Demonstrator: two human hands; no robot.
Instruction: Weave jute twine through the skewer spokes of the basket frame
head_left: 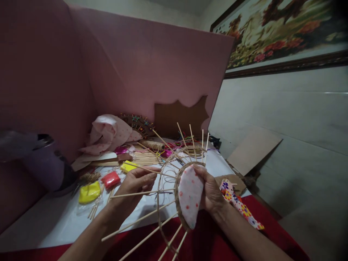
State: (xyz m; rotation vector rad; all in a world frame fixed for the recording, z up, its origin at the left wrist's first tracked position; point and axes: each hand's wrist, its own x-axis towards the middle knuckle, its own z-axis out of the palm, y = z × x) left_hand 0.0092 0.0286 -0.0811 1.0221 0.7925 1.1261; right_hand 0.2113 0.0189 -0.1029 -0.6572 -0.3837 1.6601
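My right hand point(210, 186) grips a half-round piece point(191, 194) covered in white cloth with red dots, its thumb on the face. Brown twine wraps the piece's curved edge. Thin wooden sticks point(136, 194) fan out from that edge, and a loose arc of jute twine point(158, 206) crosses them partway along. At the left of the arc is my left hand point(140, 181), thumb and fingers pinched together beside one stick. Whatever lies between those fingertips is too small to make out.
Red point(111, 179) and yellow clay packets point(89, 192) lie left on the white table cover point(40, 224). Behind are dotted cloth point(111, 132), a twine spool point(152, 145) and cut brown cardboard point(181, 117). A flower-patterned strip point(240, 204) lies right. Pink panels stand behind.
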